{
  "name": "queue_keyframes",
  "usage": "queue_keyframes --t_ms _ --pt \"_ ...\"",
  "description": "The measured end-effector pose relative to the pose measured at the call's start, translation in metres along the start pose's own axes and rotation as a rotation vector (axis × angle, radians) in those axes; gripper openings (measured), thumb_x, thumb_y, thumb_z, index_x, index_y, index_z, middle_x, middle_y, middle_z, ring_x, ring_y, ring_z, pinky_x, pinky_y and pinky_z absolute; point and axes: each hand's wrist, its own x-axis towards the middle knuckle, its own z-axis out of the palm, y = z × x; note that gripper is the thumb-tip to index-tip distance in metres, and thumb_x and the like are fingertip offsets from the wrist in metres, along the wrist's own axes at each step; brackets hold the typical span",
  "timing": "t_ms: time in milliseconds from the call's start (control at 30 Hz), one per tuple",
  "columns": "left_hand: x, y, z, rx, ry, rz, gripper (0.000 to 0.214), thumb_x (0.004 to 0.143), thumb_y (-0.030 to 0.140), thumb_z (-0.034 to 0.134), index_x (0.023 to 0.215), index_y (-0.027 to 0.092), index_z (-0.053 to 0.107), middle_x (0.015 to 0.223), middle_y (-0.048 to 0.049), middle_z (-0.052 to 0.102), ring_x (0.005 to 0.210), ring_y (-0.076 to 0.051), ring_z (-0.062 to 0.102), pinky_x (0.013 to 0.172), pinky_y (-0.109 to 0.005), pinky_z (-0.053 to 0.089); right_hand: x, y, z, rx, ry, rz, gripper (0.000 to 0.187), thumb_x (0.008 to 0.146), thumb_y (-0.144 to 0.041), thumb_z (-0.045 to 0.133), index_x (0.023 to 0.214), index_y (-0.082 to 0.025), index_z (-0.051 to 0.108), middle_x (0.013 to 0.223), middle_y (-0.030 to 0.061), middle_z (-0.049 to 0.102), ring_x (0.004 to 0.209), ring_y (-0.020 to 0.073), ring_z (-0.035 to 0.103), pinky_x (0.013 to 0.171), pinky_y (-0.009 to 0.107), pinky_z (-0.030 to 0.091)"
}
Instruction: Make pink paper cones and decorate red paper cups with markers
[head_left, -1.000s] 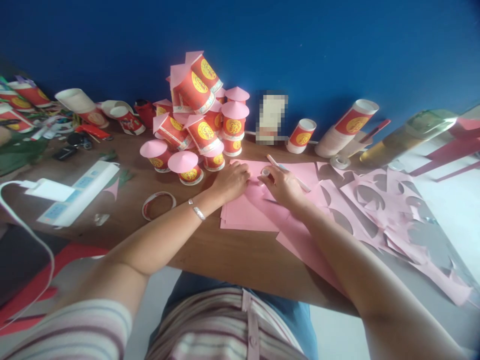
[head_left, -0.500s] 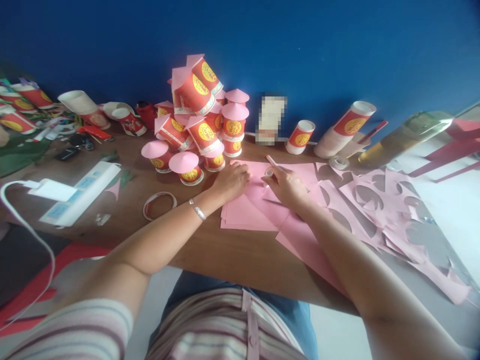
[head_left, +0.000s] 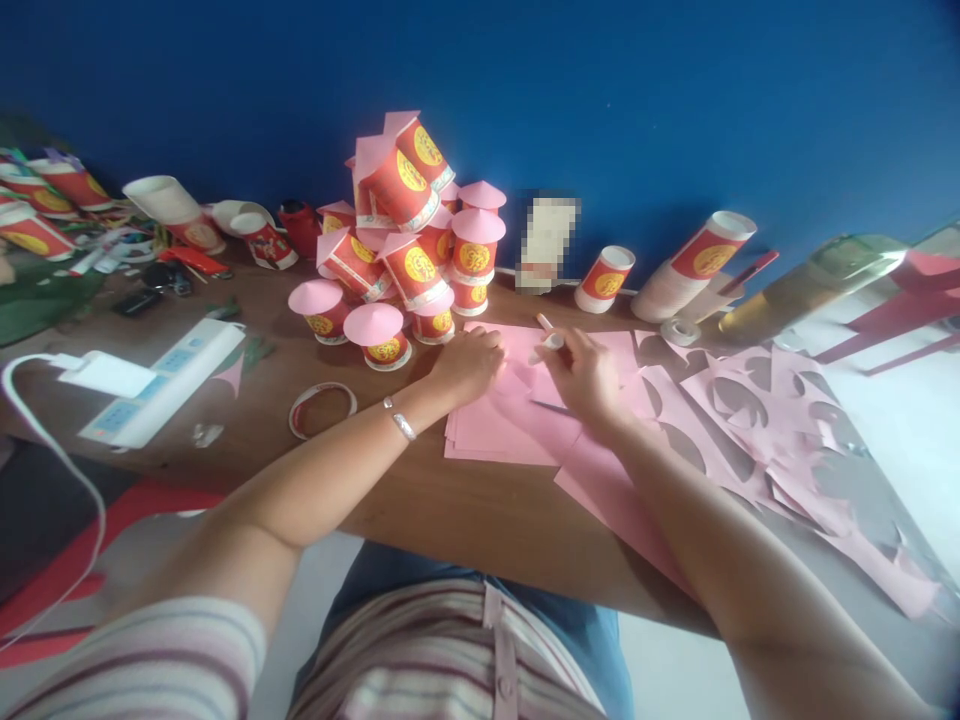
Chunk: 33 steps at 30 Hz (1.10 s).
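My left hand (head_left: 469, 364) rests on a stack of pink paper sheets (head_left: 487, 430) on the wooden table, fingers curled down and pressing the paper. My right hand (head_left: 581, 375) is closed around a white pen (head_left: 546, 330), its tip near a small round object on the pink paper. Just beyond both hands stands a pile of red paper cups with pink cone lids (head_left: 409, 255).
Cut pink paper scraps (head_left: 780, 420) spread to the right. A tape roll (head_left: 322, 408) and a white power strip (head_left: 161, 380) lie on the left. More cups (head_left: 694, 262), a small tape roll (head_left: 680, 330) and a bottle (head_left: 814, 275) stand along the blue wall.
My right hand has turned the pen more upright and shifted slightly along the paper. My left hand stays put on the sheets.
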Motion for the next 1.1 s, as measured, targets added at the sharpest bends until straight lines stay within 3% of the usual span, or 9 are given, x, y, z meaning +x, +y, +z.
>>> queue_keyframes --t_ms 233,367,633,1100 --pt "0.000 -0.002 0.005 -0.011 0.040 0.004 0.026 0.099 0.017 0.048 0.099 0.013 0.074 0.106 -0.0138 0.068 0.102 -0.029 0.059 0.082 -0.041 0.045 -0.008 0.010 0.025 -0.026 -0.096 -0.057 0.016 0.098 -0.036 0.058 0.089 -0.024 0.063 0.091 0.0070 0.075 0.082 0.0264 0.067 0.072 0.035 0.049" --pt "0.001 -0.004 0.009 -0.007 0.057 0.031 0.026 0.097 0.012 0.049 0.100 0.013 0.074 0.104 -0.0127 0.069 0.097 -0.027 0.060 0.089 -0.041 0.045 -0.007 0.011 0.025 -0.062 -0.134 -0.061 0.016 0.097 -0.034 0.059 0.087 -0.023 0.064 0.088 0.0070 0.074 0.078 0.0251 0.066 0.069 0.034 0.046" --pt "0.001 -0.004 0.011 0.016 0.085 0.022 0.023 0.096 0.012 0.051 0.096 0.013 0.074 0.103 -0.0125 0.069 0.097 -0.027 0.060 0.084 -0.039 0.046 -0.004 0.009 0.021 -0.089 -0.190 -0.029 0.011 0.096 -0.028 0.059 0.090 -0.021 0.065 0.091 0.0060 0.075 0.077 0.0219 0.066 0.069 0.032 0.044" --pt "0.000 -0.001 0.007 0.011 0.049 -0.001 0.027 0.101 0.019 0.047 0.099 0.013 0.074 0.107 -0.0123 0.068 0.102 -0.029 0.059 0.080 -0.040 0.046 0.002 0.005 0.012 -0.197 -0.268 0.004 0.009 0.096 -0.025 0.059 0.093 -0.021 0.066 0.093 0.0083 0.075 0.081 0.0254 0.068 0.072 0.034 0.045"
